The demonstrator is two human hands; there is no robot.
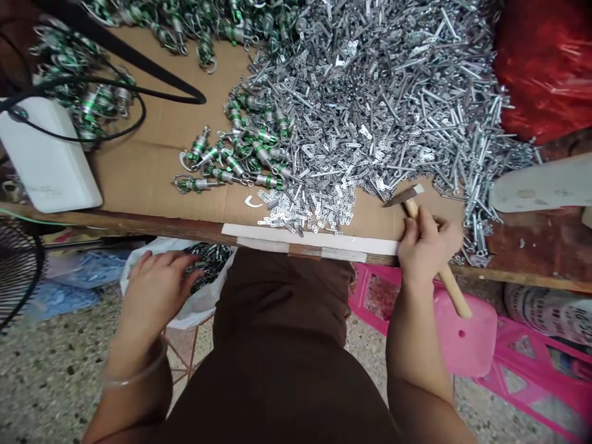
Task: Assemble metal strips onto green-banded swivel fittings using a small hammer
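Note:
My right hand point(428, 244) is closed around the wooden handle of a small hammer point(454, 292) at the table's front edge. The hammer's metal head rests at or just over the cardboard, right of a spread of small flat metal plates point(319, 206). Over a white bag point(178, 311) below the table edge is my left hand point(160, 285), its fingers apart and slightly bent. Dark metal parts point(210, 262) show inside the bag beside those fingertips. Nothing shows in the left hand, though its palm is hidden. Several green-and-silver metal assemblies point(240, 157) lie on the cardboard point(152, 166).
A large heap of metal pins and plates point(393, 92) covers the table's middle and right. A white power bank point(49, 157) with a black cable stands left. At right are a red bag point(546, 68), a translucent bottle point(546, 185) and a pink stool point(467, 345). A fan point(18, 265) is far left.

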